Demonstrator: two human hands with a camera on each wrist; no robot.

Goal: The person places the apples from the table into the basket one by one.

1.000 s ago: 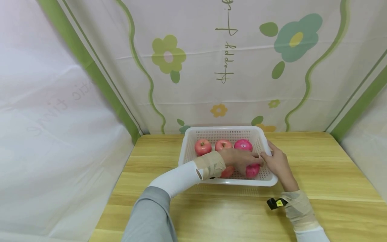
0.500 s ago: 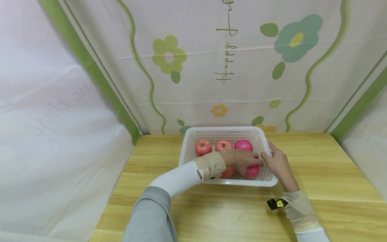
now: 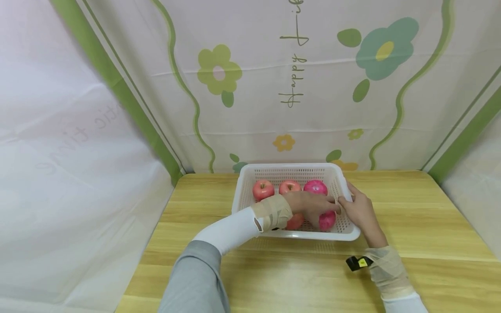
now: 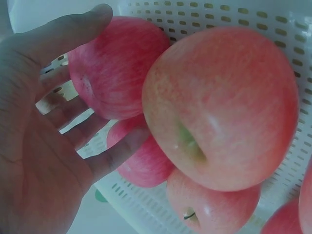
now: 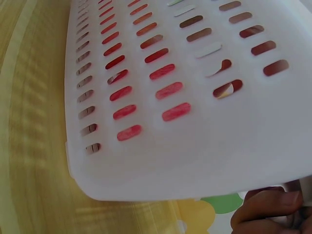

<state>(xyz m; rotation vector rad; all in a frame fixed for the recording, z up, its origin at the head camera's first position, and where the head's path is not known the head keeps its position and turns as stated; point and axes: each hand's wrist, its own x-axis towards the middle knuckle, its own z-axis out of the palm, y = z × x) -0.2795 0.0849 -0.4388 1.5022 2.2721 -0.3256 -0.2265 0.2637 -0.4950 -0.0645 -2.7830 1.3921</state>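
head view first: a white slotted plastic basket [image 3: 297, 174] sits on a light wooden table [image 3: 411, 226], up near the flowery backdrop cloth [image 3: 297, 87]. three apples line the far side of the basket: a red apple [image 3: 263, 190] on the left, another red apple in the middle [image 3: 290, 187], and a deep pink apple [image 3: 315, 187] on the right. the left hand [image 3: 313, 206] is reaching across into the basket, lying over two more apples at the near side, an orange-red apple [image 3: 294, 221] and a pink apple [image 3: 327, 220] that peek out under it. the right hand [image 3: 362, 211] rests on the basket's right rim, fingers on the edge. both wrists are wrapped in tan bandage, and a small black and yellow gadget [image 3: 356, 262] sticks out by the right wrist. left wrist view: the left hand's [image 4: 39, 161] fingers [image 4: 114, 156] are straight and a bit spread, thumb lying along the top of a pink apple [image 4: 112, 68], not curled round anything, with a big pale red apple [image 4: 219, 107] right beside it and more apples tucked underneath against the basket wall [image 4: 234, 14]. right wrist view: mostly the basket's slotted side [image 5: 185, 146] seen from outside, red showing through the slots, table [image 5: 29, 161] under it. the fingertips [image 5: 265, 207] of the right hand [image 5: 273, 212] press together under the rim at the corner, holding the edge.
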